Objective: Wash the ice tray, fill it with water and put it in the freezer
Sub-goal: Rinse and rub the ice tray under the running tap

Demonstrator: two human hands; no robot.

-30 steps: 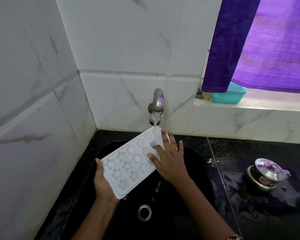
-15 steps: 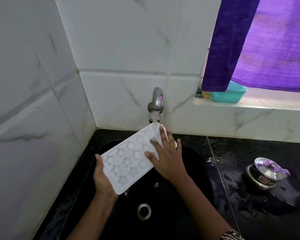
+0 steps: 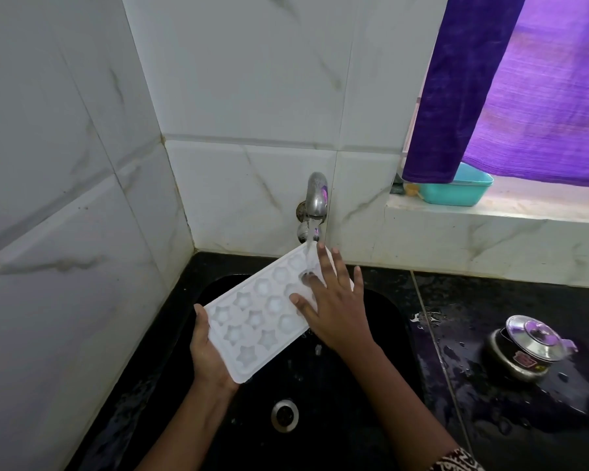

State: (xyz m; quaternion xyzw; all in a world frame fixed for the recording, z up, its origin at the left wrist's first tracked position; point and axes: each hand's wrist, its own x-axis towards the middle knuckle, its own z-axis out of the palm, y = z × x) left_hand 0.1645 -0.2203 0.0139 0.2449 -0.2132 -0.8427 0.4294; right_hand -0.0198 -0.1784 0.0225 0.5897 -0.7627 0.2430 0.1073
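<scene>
A white ice tray (image 3: 252, 321) with star-shaped and round cups is tilted over the black sink (image 3: 371, 385), its far end under the metal tap (image 3: 316, 198). Water runs from the tap onto that far end. My left hand (image 3: 208, 355) grips the tray's near left edge from below, thumb on the rim. My right hand (image 3: 334, 307) lies flat on the tray's far right part, fingers straight and spread, fingertips in the water stream.
The sink drain (image 3: 284, 414) lies below the tray. A small steel pot with a lid (image 3: 527, 348) stands on the wet black counter at the right. A teal tub (image 3: 456, 190) sits on the window ledge under a purple curtain (image 3: 510, 86). White tiled walls close the left and back.
The tray's far end has stayed under the tap. My right hand has slid slightly up the tray toward the stream. The left hand keeps its grip.
</scene>
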